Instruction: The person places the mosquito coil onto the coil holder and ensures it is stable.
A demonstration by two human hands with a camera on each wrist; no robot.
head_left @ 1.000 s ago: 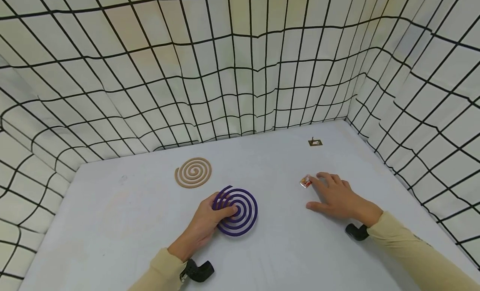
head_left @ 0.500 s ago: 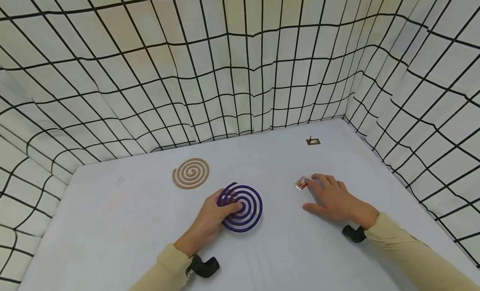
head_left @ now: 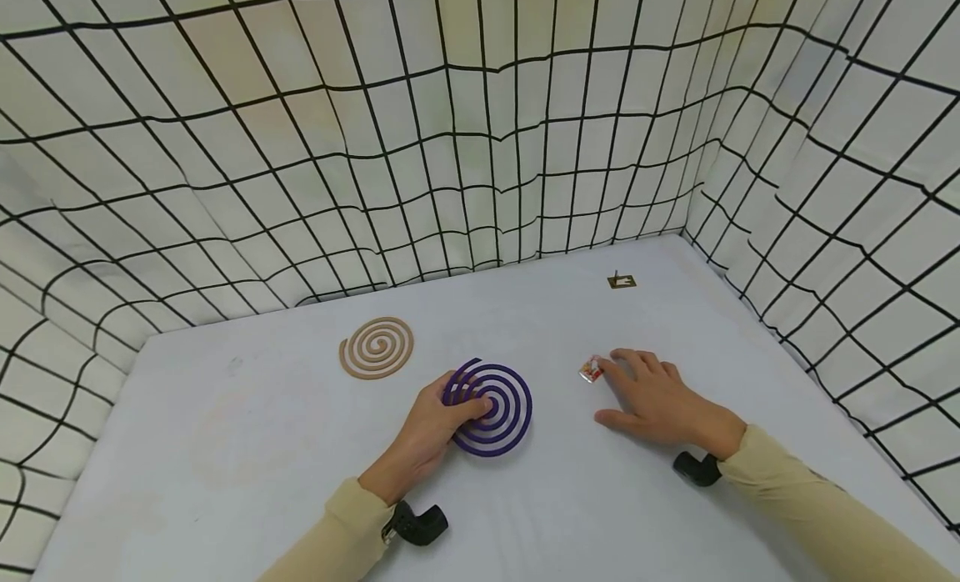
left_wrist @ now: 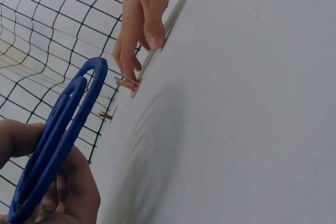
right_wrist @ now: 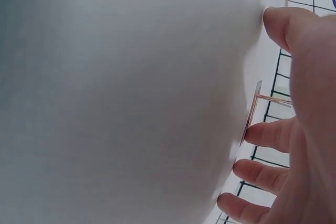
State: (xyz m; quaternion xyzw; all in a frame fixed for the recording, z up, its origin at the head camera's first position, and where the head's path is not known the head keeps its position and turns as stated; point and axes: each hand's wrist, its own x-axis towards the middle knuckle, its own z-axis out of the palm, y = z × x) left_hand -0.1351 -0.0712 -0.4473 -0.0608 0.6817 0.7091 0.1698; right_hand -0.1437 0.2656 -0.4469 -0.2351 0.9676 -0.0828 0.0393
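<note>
My left hand (head_left: 427, 432) pinches a mosquito coil (head_left: 503, 408) above the white table, thumb on top and fingers beneath. It looks purple in the head view; the left wrist view shows the coil (left_wrist: 77, 121) blue, tilted and clear of the surface. To its right, my right hand (head_left: 656, 403) rests on the table with fingers spread. Its index fingertip touches the base of a small red-and-silver printed tin coil stand (head_left: 591, 369). A thin upright prong on the stand (right_wrist: 253, 111) shows in the right wrist view.
A tan mosquito coil (head_left: 380, 344) lies flat behind the left hand. Farther back on the right is a small gold-coloured coil stand (head_left: 622, 281) with its prong raised. White cloth walls with black grid lines (head_left: 498, 136) border the table's back and sides.
My left hand has carried the purple coil rightward and slightly away from me. The right hand and the printed stand under its fingertip appear a little farther left; the head view has also shifted slightly.
</note>
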